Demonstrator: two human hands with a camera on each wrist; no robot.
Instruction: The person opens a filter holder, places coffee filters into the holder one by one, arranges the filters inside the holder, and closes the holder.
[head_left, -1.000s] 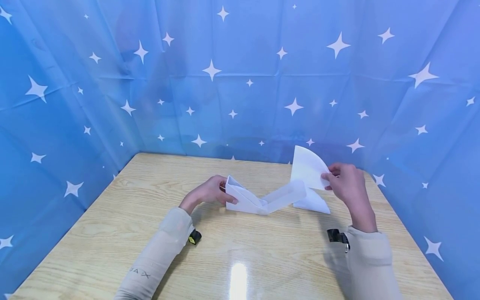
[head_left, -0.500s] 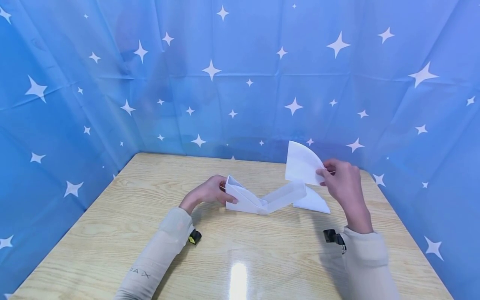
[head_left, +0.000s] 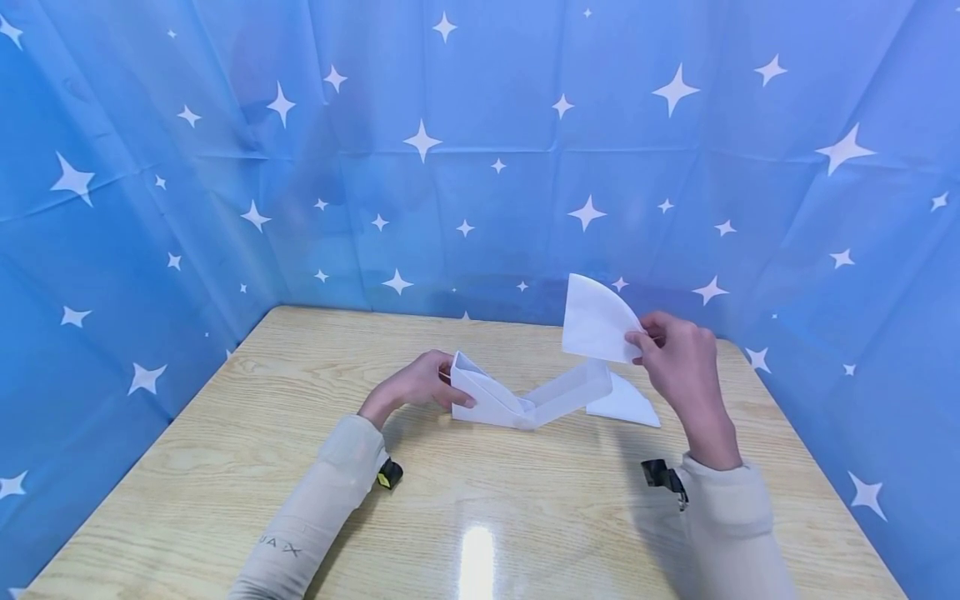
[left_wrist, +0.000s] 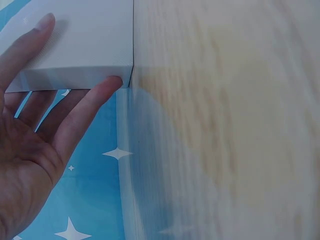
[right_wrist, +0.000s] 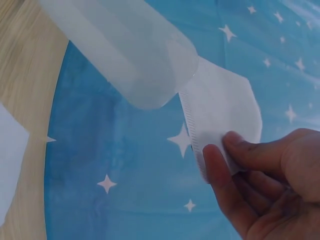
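My left hand (head_left: pixel 420 379) grips the left end of a white box (head_left: pixel 483 398), thumb on its front face. In the left wrist view, the thumb lies on one broad face of the box (left_wrist: pixel 95 42) and the fingers are at its narrow side. The box's translucent lid (head_left: pixel 566 393) is swung open to the right. My right hand (head_left: pixel 681 358) pinches a white fan-shaped paper coffee filter (head_left: pixel 596 321) above and behind the lid. In the right wrist view, thumb and forefinger hold the filter (right_wrist: pixel 225 112) near its crimped seam; the lid (right_wrist: pixel 135 55) overlaps its upper end.
A second white filter (head_left: pixel 624 406) lies on the wooden table (head_left: pixel 360 517), just right of the lid. Behind the table's far edge hangs a blue curtain (head_left: pixel 480 233) with white stars, which also runs along both sides.
My right hand has lifted the filter up and leftward, from behind the second filter to above the lid's end. The left hand and the box stay still.
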